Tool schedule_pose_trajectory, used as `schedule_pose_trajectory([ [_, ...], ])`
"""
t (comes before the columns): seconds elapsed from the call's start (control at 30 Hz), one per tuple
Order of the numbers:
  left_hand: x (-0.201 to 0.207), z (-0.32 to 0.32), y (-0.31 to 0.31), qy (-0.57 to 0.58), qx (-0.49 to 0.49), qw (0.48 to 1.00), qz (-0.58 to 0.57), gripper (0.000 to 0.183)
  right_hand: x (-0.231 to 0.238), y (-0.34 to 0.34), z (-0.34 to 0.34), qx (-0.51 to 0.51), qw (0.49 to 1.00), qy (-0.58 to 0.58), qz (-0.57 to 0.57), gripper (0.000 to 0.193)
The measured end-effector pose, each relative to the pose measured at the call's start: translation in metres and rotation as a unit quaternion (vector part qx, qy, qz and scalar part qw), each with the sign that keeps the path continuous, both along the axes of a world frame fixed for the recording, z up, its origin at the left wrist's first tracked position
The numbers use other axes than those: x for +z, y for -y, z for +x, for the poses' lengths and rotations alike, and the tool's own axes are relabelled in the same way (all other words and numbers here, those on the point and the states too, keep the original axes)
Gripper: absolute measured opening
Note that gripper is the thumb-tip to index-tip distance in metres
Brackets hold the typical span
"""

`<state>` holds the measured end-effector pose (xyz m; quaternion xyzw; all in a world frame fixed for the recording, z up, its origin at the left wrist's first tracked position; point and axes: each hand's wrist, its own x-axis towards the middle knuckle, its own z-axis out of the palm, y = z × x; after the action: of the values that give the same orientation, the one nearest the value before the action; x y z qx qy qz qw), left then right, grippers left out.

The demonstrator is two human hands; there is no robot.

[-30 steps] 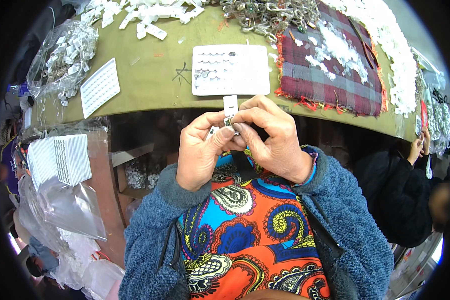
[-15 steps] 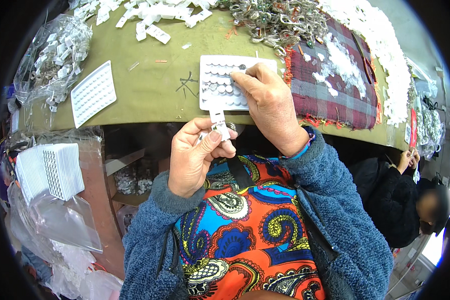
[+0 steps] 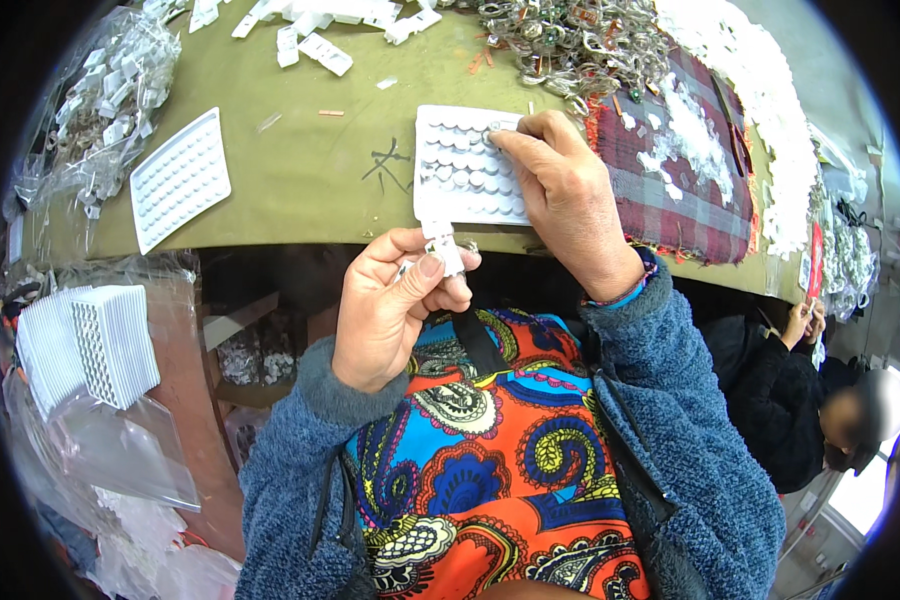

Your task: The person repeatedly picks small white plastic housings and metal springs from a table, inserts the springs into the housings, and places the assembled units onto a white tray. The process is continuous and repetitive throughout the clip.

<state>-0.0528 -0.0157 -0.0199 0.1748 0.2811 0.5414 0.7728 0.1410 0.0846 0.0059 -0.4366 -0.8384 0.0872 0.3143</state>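
Small white plastic piece [image 3: 446,250]: hard, smooth and boxy, with a flat tab standing up at its top; near the centre of the frame, just below the tray
White tray [image 3: 450,211]: thin moulded plastic, oblong with rounded corners; upper centre of the frame; rows of round pockets, some showing greyish discs
Second tray [image 3: 180,180]: the same pale moulded kind, dimpled in rows, lying aslant at the upper left
Stacked trays [image 3: 90,345]: white ridged sheets nested close together, at the left of the frame
Green table cover [image 3: 310,190]: smooth, dull cloth spread across the upper part of the frame; loose white plastic pieces [image 3: 325,55] lie along its top
Plastic bag [image 3: 120,90]: clear and crinkled, full of small white parts, upper left
Tangled heap [image 3: 580,45]: glossy, looped and greyish, top of the frame; beside it a plaid cloth [image 3: 705,215], coarse weave with a frayed red edge, upper right
Left hand [image 3: 390,295]: centre of the frame, palm turned inward, fingers curled; thumb and fingers close on the small white plastic piece
Right hand [image 3: 570,185]: reaching up from a fleecy blue sleeve [image 3: 660,340], back of the hand uppermost; thumb and forefinger drawn narrow over the tray's upper right pockets; cannot tell whether a disc is between them
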Motion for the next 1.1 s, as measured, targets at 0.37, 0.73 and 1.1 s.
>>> schedule_pose_trajectory([
  [0.37,-0.01,0.006,0.009,0.067,-0.001,0.998,-0.018,0.021,0.016,0.051,-0.003,0.071,0.986,-0.132,-0.067,0.017],
  [0.73,-0.011,0.012,0.013,0.071,-0.015,0.997,0.002,0.027,0.011,0.076,-0.008,0.108,0.961,-0.213,-0.143,0.025],
  [1.1,0.008,0.017,0.007,-0.063,0.037,0.997,-0.019,0.027,0.008,0.066,-0.017,0.148,0.975,-0.123,0.109,0.048],
])
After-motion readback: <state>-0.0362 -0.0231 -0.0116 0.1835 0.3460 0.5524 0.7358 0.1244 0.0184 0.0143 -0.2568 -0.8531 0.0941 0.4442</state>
